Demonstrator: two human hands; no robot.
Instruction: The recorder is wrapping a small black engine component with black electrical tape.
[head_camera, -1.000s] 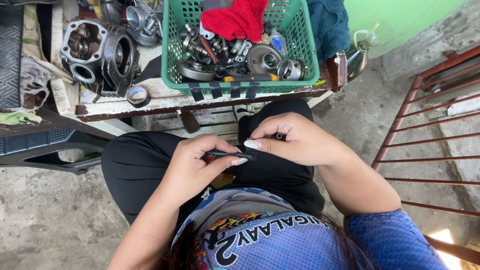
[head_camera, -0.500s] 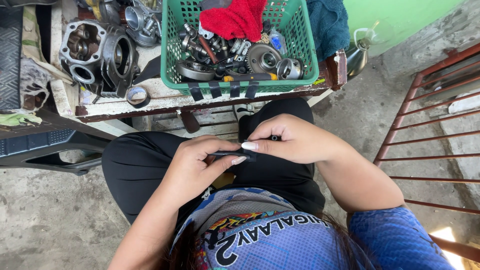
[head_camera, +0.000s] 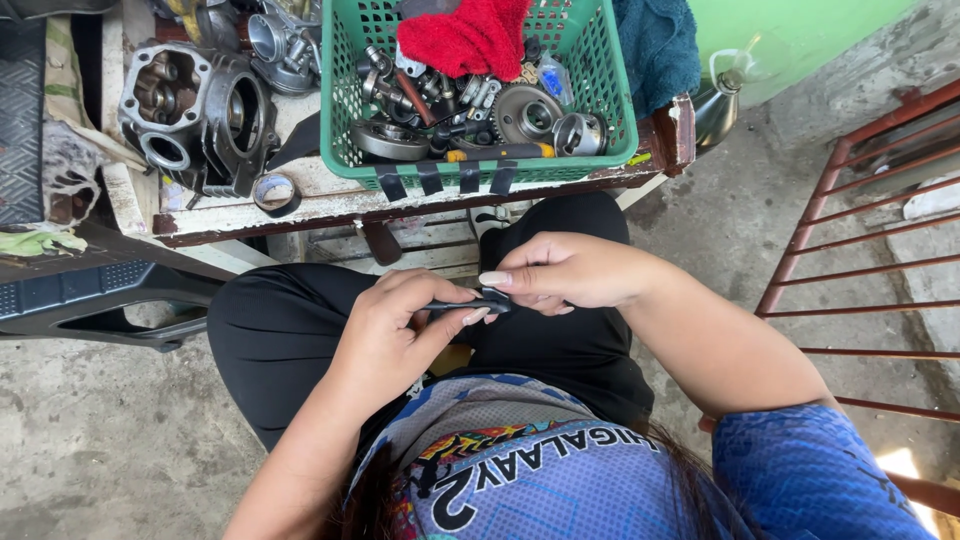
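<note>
Both hands meet over the lap in the head view: left hand and right hand pinch a slim dark tool between fingertips, below the green basket. It looks light, stiff; best gripped at its ends.

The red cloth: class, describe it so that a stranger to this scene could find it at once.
Start at the worn white wooden bench in front of the seated person, and find the green plastic mesh basket on it. The red cloth lies crumpled at the basket's far end, soft and bright atop grey metal engine parts.
</note>
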